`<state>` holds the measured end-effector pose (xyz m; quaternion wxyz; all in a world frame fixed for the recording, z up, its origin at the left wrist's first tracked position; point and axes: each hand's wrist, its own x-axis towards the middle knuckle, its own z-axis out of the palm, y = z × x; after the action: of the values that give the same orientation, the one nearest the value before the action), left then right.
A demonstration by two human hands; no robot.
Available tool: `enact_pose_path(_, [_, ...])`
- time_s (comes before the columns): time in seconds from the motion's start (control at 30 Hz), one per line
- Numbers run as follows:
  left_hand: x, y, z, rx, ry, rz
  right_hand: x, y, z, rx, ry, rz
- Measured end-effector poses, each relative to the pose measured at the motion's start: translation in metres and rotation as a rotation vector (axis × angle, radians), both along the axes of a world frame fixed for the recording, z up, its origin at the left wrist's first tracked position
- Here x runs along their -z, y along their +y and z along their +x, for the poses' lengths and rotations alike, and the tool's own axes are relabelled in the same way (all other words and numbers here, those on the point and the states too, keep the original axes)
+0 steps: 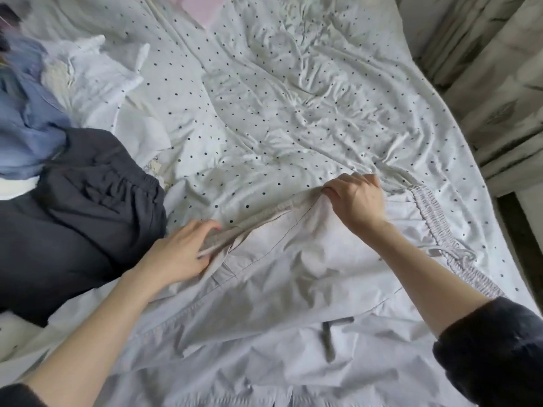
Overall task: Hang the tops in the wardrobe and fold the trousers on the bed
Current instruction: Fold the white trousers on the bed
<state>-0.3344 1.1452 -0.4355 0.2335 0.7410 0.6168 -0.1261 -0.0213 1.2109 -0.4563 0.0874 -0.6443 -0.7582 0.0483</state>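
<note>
**Folding pale trousers, mid-step**

Pale trousers [293, 274] lay spread on the bed [264, 98] before me. My right hand [357, 198] pinched their far edge; my left hand [182, 251] gripped the same edge, fingers curled. Folding step underway, I judged. Next: carry that edge across evenly.

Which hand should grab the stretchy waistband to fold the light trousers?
Probably the right hand: it pinches the light trousers right beside the elastic waistband. The left hand holds their far edge.
</note>
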Motion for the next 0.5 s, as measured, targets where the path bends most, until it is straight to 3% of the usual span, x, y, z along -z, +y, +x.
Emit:
enact_pose_path(0.1, [0.002, -0.004, -0.008, -0.04, 0.005, 0.16, 0.002, 0.008, -0.006, 0.069, -0.027, 0.01])
enact_pose_path(0.2, [-0.004, 0.009, -0.017, -0.258, -0.099, 0.245, 0.007, 0.012, -0.013, 0.126, -0.052, 0.029])
enact_pose_path(0.3, [-0.004, 0.033, -0.019, -0.377, -0.133, 0.491, 0.013, 0.018, -0.018, 0.255, -0.039, 0.024])
enact_pose_path(0.4, [0.005, 0.045, -0.014, -0.314, 0.017, 0.306, 0.013, 0.018, -0.032, 0.352, 0.019, -0.155])
enact_pose_path(0.43, [0.01, 0.042, -0.017, -0.304, 0.049, 0.231, 0.014, 0.012, -0.041, 0.315, 0.036, -0.195])
enact_pose_path(0.5, [0.012, 0.026, -0.029, -0.319, 0.055, 0.268, 0.013, -0.003, -0.064, 0.153, 0.085, -0.201])
